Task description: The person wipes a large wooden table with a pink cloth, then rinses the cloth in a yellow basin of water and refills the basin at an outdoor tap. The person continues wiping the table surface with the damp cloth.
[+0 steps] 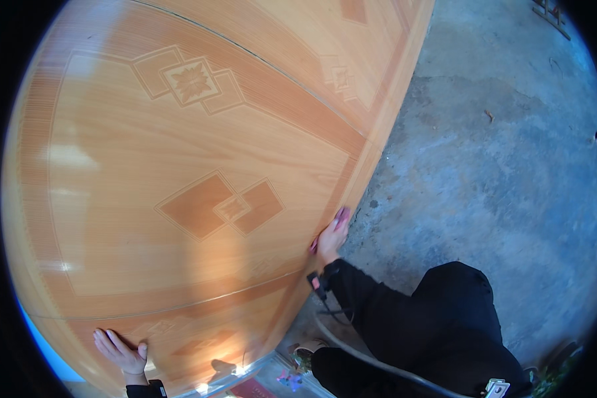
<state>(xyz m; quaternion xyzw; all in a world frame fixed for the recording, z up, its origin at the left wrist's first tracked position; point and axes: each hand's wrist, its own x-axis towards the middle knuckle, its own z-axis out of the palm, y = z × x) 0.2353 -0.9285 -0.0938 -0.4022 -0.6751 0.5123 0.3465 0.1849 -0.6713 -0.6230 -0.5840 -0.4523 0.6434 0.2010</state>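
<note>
A large, glossy wood-grain panelled front (144, 144), patterned with diamonds and leaf motifs, stretches across the left and centre. Near its lower edge, my right hand (332, 238) presses a pinkish-red cloth or pad (344, 214) to the border strip. The cloth shows on both sides of the hand, which hides its middle. My left hand (119, 354) rests flat on the panel at the lower left, fingers spread, holding nothing. Narrow seams (199, 301) divide the front into sections.
Bare concrete floor (482, 164) runs along the panel's edge. A grey cord (353, 353) and a small black device (316, 284) hang by my right forearm. My bent knee (455, 288) is close by. Bright flowers (291, 380) appear at the bottom, and a dark frame (552, 20) stands top right.
</note>
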